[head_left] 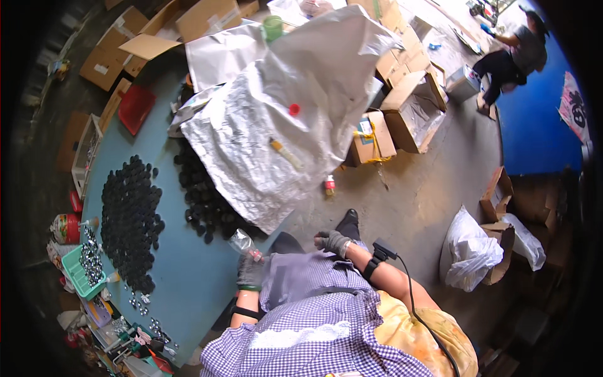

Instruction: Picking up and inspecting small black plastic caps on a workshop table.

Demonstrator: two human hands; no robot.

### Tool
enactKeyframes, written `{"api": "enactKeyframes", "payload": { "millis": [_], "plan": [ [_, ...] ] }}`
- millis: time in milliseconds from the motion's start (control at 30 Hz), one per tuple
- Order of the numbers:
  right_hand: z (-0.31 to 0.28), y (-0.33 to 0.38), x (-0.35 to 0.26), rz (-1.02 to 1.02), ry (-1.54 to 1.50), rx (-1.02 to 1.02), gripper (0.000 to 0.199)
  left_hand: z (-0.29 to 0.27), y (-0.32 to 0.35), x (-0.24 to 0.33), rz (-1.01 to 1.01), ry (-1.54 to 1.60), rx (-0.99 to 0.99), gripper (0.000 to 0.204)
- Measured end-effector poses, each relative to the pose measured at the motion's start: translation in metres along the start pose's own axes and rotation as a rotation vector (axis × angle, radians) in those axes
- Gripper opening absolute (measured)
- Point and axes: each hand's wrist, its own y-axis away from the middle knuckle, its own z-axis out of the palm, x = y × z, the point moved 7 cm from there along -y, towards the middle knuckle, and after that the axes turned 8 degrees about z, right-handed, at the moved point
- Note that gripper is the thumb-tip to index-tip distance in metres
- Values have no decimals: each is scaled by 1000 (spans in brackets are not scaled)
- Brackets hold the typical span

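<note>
My left hand (pixel 250 274), in a grey fingerless-style glove, is at the blue-green table's edge beside my lap. Its fingers close on a clear crinkled plastic piece (pixel 240 240) with a reddish spot at its base; I cannot tell whether that spot is a cap or fingertips. Over my thigh is my right hand (pixel 334 242), gloved alike, loosely bent with fingertips apart and nothing visible in it. Close ahead, a large silver sheet (pixel 251 138) drapes over the table and a pile of black round pieces (pixel 202 200). On it lie a red ring-like cap (pixel 294 110) and a yellowish tube-like thing (pixel 286 154).
More black round pieces (pixel 130 220) cover the table's left part. A green basket (pixel 74 274) holds shiny metal bits; a red dustpan (pixel 135 108) lies farther back. Cardboard boxes (pixel 411 116), a small bottle (pixel 330 185) and white sacks (pixel 468 251) stand around. Another person (pixel 515 60) is far right.
</note>
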Motion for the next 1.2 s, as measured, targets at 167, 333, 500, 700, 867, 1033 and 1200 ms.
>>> {"api": "enactKeyframes", "payload": {
  "millis": [167,333,500,700,867,1033,1200],
  "plan": [
    [-149,-26,75,128,-634,-7,23,73,26,-101,-202,-127,-108,27],
    [-268,2,27,192,-717,282,9,172,38,-170,-349,-363,-281,51],
    [-337,-17,14,35,-866,397,13,209,12,-207,-390,-358,-236,40],
    [-369,-98,94,160,-450,617,22,93,-44,-283,-429,-709,-134,33],
    [-382,-192,152,523,117,677,49,101,-94,-309,-487,-721,-16,37],
    [-392,-326,266,597,170,591,64,92,-127,-329,-634,-645,23,51],
    [-382,-422,298,582,114,668,64,86,-170,-332,-617,-724,34,52]
  ]
}}
